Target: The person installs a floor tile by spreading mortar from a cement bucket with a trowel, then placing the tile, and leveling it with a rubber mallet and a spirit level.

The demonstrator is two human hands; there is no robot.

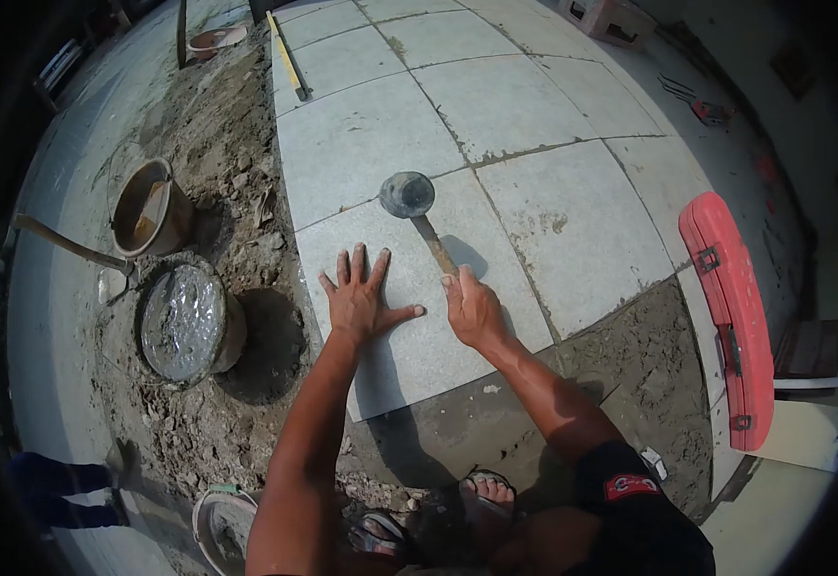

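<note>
My right hand (pixel 476 309) is wrapped round the wooden handle of a rubber mallet (pixel 407 195). The mallet's dark, dusty head is raised over the floor tiles, and its shadow falls beside the handle. Spread flat with fingers apart, my left hand (pixel 359 300) presses on a pale square tile (pixel 419 370). This tile lies at the near left corner of the laid tiles, its near edge bordering wet grey mortar (pixel 472 427).
On the left, a bucket of wet cement (pixel 183 322) and a bucket of brownish water (pixel 153 211) stand on rubble. A red plastic case (pixel 731 322) lies at right. Farther off are a yellow level (pixel 287 58) and a person's legs (pixel 63 490) at lower left.
</note>
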